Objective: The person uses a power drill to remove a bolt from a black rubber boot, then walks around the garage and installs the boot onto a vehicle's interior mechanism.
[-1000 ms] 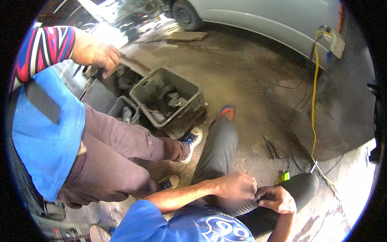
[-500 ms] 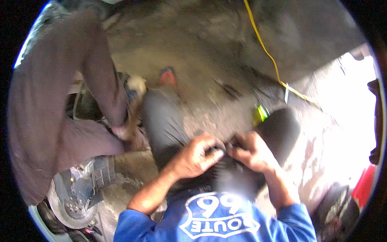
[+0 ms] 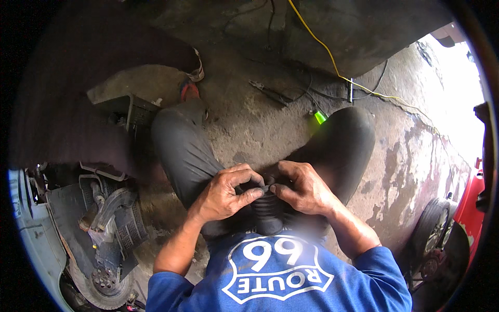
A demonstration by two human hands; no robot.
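I am looking down on a stained grey concrete floor (image 3: 244,132), with a co-worker's dark-trousered legs (image 3: 67,125) filling the far left. The wearer's dark grey trousered legs (image 3: 182,138) are spreading over the floor's middle, and a thin yellow cord (image 3: 328,52) is running across the far right.

Between the thighs, near the waist, a black pleated rubber-looking boot (image 3: 267,208) is sitting. The bare left hand (image 3: 228,192) is pinching its far end between thumb and curled fingers; the bare right hand (image 3: 304,190) is pinching just beside it, thumb tips almost meeting. A dark plier-like tool (image 3: 267,92) is lying beyond the knees, and a lime-green object (image 3: 319,118) is resting by the right knee.

I am judging the step in hand to be fingertip work at the boot's end; the next move is calling for a steady left pinch while the right adjusts. A thin edge is showing between the thumbs; I am not telling whether it is separate.
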